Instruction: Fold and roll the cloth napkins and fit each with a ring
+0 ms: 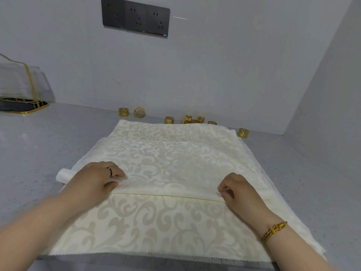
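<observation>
A cream damask napkin [175, 163] is spread over the middle of a grey worktop [39, 153], seen from above and behind the hands. A hemmed folded edge [166, 196] runs across it from left to right. That edge is pinched at its left end by the left hand [97, 178], thumb under and fingers curled over, and at its right end by the right hand [240, 190], fingertips closed on the cloth. More patterned cloth [156, 227] lies below the fold, and its zigzag-cut hem reaches the front edge of the worktop. Whether this is the same napkin or a second one cannot be told.

The task is judged to be at an early stage: a first fold is in hand, no roll has been made of this napkin, and no ring is fitted on it. A white roll [63, 175] sticks out just beyond the left hand; what it is cannot be told. Gold napkin rings [192, 120] are scattered loose along the back edge of the worktop, against the wall, some just behind the napkin's far hem.

Bare worktop is seen to the left and right of the cloth. A gold-rimmed tray [23, 106] sits at the back left corner, well apart. A side wall [322, 94] closes the right edge.
</observation>
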